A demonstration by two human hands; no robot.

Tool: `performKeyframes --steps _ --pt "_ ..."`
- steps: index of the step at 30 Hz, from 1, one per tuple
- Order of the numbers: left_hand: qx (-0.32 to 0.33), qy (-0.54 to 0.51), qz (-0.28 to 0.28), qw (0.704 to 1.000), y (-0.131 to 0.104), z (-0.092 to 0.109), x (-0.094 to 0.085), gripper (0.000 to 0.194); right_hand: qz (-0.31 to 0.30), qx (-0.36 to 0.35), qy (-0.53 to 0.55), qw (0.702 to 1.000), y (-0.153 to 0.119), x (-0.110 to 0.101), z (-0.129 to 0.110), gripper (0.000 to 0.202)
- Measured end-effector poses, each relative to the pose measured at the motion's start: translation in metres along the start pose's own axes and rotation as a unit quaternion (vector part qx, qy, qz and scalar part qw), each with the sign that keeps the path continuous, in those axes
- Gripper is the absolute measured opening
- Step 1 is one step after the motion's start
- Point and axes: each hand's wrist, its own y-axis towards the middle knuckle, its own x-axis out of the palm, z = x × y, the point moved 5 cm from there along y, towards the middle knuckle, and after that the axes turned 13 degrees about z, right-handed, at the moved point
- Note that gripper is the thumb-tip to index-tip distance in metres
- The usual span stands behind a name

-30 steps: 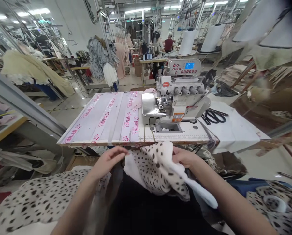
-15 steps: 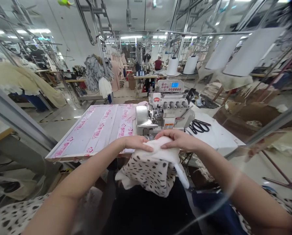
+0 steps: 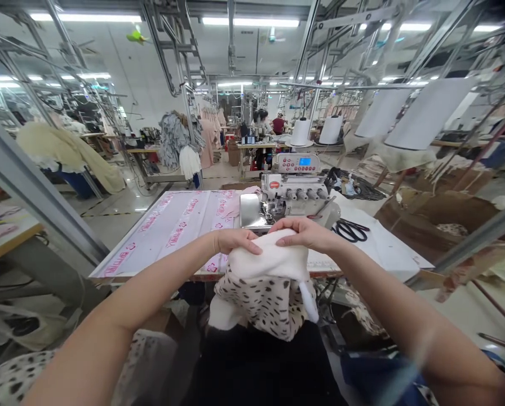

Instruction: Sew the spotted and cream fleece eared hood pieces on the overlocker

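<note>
A piece of soft fabric [image 3: 265,293], white on one side and dark-spotted on the other, hangs bunched between my hands over the lap. My left hand [image 3: 238,241] pinches its upper white edge, thumb on top. My right hand [image 3: 301,232] grips the same edge a little to the right, with its thumb pressed on the cloth. A narrow white strip [image 3: 308,301] dangles at the fabric's right side. Just beyond the hands stands an overlock sewing machine [image 3: 295,189], its lower front hidden behind my hands and the cloth.
The sewing table [image 3: 163,225] has printed plastic covering on its left. Black-handled scissors [image 3: 349,230] lie to the machine's right. Thread cones [image 3: 432,113] hang at upper right, above a large brown container [image 3: 404,214]. Spotted fabric [image 3: 16,372] lies at lower left.
The camera view has tilted upward slightly. My hands still hold the fabric's edge, and more of the white side now shows below them, spread a little wider.
</note>
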Motion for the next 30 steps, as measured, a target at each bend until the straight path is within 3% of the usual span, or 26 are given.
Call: performKeyframes --steps 3,7,12,15,19,22,30 --pt "-0.002 0.005 -0.007 1.0 -0.001 -0.01 0.007 0.032 0.017 -0.011 -0.034 0.999 0.005 -0.001 -0.001 0.026" --pt "0.059 -0.126 -0.009 0.99 -0.001 -0.023 0.013 0.041 0.035 0.003 -0.047 0.998 0.009 0.001 0.009 0.029" --pt "0.089 -0.231 0.034 0.968 -0.007 -0.036 0.002 0.05 -0.128 0.096 0.041 0.986 -0.01 0.024 0.035 0.038" --pt "0.081 -0.246 0.017 0.966 -0.012 -0.037 0.006 0.049 -0.175 0.134 0.087 0.972 -0.025 0.04 0.048 0.042" --pt "0.055 -0.255 -0.013 0.965 -0.013 -0.043 0.013 0.046 -0.159 0.174 0.156 0.959 -0.035 0.051 0.062 0.036" --pt "0.049 -0.258 -0.003 0.965 -0.012 -0.05 0.009 0.045 -0.143 0.186 0.207 0.95 -0.037 0.051 0.067 0.035" --pt "0.037 -0.233 0.014 0.972 -0.015 -0.059 0.0 0.039 -0.136 0.18 0.198 0.954 -0.038 0.042 0.062 0.029"
